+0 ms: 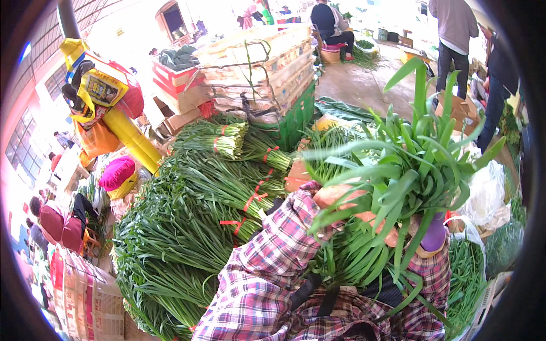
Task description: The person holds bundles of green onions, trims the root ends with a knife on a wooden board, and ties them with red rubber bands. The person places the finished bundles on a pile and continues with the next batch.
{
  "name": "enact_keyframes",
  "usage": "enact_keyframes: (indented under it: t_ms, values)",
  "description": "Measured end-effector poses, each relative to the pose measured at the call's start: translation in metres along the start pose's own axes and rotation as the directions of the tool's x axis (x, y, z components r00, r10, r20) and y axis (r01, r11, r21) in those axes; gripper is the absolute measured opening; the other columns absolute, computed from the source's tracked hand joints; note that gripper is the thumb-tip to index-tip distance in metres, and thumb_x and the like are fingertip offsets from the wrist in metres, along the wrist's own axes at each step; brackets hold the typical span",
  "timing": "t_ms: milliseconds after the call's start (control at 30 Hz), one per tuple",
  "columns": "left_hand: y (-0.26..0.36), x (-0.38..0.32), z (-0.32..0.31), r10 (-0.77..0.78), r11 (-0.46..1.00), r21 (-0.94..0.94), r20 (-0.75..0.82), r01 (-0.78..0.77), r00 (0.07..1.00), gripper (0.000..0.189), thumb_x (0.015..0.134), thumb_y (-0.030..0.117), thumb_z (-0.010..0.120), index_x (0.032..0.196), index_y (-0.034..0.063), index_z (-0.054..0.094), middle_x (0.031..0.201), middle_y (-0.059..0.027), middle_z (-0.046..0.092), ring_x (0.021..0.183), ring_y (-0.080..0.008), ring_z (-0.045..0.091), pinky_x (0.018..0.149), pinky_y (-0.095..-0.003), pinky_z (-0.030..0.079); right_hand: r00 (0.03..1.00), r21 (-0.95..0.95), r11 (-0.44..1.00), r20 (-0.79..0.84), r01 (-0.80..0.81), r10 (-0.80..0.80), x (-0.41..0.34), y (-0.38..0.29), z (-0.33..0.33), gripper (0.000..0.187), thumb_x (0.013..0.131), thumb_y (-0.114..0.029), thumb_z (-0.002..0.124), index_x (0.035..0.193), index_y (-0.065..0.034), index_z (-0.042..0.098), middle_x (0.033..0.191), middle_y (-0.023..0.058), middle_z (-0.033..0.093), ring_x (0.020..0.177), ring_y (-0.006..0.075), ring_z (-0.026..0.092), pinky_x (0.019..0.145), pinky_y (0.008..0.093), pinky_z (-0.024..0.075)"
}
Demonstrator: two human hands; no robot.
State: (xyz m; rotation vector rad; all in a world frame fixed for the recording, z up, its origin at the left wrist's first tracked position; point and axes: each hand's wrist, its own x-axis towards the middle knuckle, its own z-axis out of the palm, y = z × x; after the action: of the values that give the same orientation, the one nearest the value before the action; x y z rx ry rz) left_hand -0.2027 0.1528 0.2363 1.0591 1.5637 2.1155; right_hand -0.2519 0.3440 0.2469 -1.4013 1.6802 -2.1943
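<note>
A loose bunch of long flat green leaves (403,179), perhaps garlic chives, is raised before me, its tips spreading upward and drooping around. My right hand (434,232), in a purple covering at the wrist, is beneath the bunch and grips it; leaves hide most of the fingers. From the left, my left hand (341,196) reaches bare into the leaves. Its fingertips show below the hanging blades, but their hold cannot be made out. More leaves (358,255) lie close to my lap. Beside my left arm is a big heap of similar greens (170,238), several bunches bound with red ties (256,196).
Stacked plastic crates (260,72) stand on a green crate (294,123) beyond the heap. Right of me, a plastic bag (465,273) holds cut greens, near clear plastic film (486,192). A yellow post with hanging bags (132,136) rises at left. People stand and sit farther off.
</note>
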Motion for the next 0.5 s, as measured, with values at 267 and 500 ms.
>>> enact_keyframes:
  t_ms: [267, 500]
  values:
    - [-0.014, 0.02, 0.004, -0.042, 0.997, 0.053, -0.162, 0.051, 0.986, 0.039, 0.086, 0.026, 0.055, 0.117, 0.0037, 0.05, 0.116, -0.0161, 0.052, 0.107, -0.0258, 0.05, 0.085, -0.0385, 0.047, 0.992, -0.26, 0.965, 0.103, -0.046, 0.075, 0.004, 0.013, -0.026, 0.058, 0.066, -0.015, 0.077, 0.113, -0.0011, 0.047, 0.105, 0.009, 0.057, 0.092, 0.0196, 0.057, 0.078, 0.0326, 0.0476]
    - [-0.018, 0.009, 0.011, 0.01, 0.997, 0.074, -0.275, 0.011, 0.961, 0.037, 0.085, 0.026, 0.055, 0.114, 0.003, 0.052, 0.113, -0.0159, 0.054, 0.104, -0.026, 0.052, 0.085, -0.0389, 0.047, 0.969, -0.167, 0.968, 0.129, -0.187, 0.209, 0.004, 0.018, -0.033, 0.055, 0.064, -0.01, 0.077, 0.111, -0.0006, 0.05, 0.104, 0.0084, 0.058, 0.092, 0.0187, 0.057, 0.078, 0.031, 0.0474]
